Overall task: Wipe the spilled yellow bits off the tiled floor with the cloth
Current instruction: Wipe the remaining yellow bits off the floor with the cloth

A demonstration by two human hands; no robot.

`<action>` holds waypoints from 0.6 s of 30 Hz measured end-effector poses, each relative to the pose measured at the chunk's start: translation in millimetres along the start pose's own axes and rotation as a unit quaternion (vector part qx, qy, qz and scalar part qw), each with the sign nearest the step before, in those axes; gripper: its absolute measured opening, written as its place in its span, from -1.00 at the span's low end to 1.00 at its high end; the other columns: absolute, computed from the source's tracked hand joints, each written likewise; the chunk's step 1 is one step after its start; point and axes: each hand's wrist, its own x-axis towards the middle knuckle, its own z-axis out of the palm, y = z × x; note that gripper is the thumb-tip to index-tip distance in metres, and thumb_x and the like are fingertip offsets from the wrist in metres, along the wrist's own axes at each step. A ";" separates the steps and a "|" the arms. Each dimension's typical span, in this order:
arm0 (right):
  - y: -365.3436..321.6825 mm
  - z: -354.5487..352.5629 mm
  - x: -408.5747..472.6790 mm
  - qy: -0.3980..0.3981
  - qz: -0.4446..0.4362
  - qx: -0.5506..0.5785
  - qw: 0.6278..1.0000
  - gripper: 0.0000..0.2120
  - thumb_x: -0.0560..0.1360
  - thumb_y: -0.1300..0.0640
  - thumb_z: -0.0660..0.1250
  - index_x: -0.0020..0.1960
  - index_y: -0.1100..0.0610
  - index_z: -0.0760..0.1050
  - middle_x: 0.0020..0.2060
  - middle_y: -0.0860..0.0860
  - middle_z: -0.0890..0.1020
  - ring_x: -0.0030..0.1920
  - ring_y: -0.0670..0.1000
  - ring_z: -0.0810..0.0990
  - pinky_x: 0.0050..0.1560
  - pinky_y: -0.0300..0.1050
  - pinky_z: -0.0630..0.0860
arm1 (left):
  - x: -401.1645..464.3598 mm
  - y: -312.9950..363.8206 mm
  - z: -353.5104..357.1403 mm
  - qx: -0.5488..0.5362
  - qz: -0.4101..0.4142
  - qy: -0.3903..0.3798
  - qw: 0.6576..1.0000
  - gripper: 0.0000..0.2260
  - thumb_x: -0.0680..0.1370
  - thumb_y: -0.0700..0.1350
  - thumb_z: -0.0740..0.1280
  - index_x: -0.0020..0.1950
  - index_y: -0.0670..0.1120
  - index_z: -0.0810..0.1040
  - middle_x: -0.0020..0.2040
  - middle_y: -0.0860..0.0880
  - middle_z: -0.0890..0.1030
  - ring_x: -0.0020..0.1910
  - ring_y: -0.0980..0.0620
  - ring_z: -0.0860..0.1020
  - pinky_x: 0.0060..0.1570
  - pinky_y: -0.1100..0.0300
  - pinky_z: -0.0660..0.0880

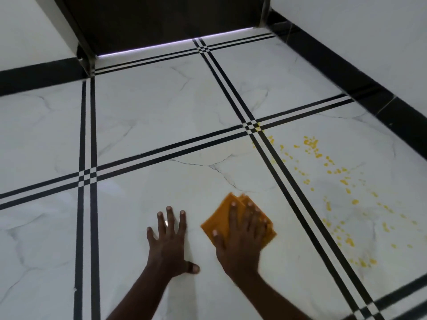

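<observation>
Cloth middle under right hand

Two bare forearms, no sleeves or jewellery showing

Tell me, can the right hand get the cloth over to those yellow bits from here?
Probably yes: the right hand presses the folded orange cloth flat, and only bare white tile lies between it and the yellow bits.

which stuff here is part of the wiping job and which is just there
In the job: orange cloth under the right hand; yellow bits; tiled floor; left hand flat on the floor.
Just there: dark door; black skirting.
</observation>
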 end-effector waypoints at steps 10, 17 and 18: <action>43.9 6.8 148.4 0.055 0.063 -0.033 0.996 -0.24 0.61 -0.35 0.02 0.66 0.07 0.13 0.58 0.28 0.28 0.54 0.36 0.27 0.54 0.39 0.14 | 1.5 -1.0 2.2 -0.003 -0.001 -0.006 1.000 0.36 0.23 0.50 0.41 0.53 -0.03 -0.53 0.49 -0.24 -0.57 0.52 -0.33 -0.45 0.49 -0.37 -0.12; 5.7 13.9 95.3 -0.006 -0.047 -0.033 0.998 -0.20 0.58 -0.36 0.09 0.68 0.04 0.10 0.64 0.26 0.17 0.62 0.35 0.13 0.58 0.40 0.01 | 0.7 -1.0 3.9 -0.036 -0.011 0.005 0.999 0.36 0.22 0.45 0.45 0.53 0.00 -0.53 0.48 -0.20 -0.59 0.50 -0.30 -0.49 0.50 -0.35 -0.15; 7.8 17.1 122.1 -0.007 -0.079 -0.035 0.996 -0.21 0.58 -0.37 0.10 0.67 0.03 0.13 0.62 0.26 0.21 0.60 0.35 0.17 0.56 0.41 0.06 | 1.4 -1.6 6.1 -0.045 -0.010 0.013 0.999 0.36 0.21 0.45 0.44 0.52 0.02 -0.54 0.47 -0.18 -0.61 0.50 -0.28 -0.51 0.50 -0.34 -0.16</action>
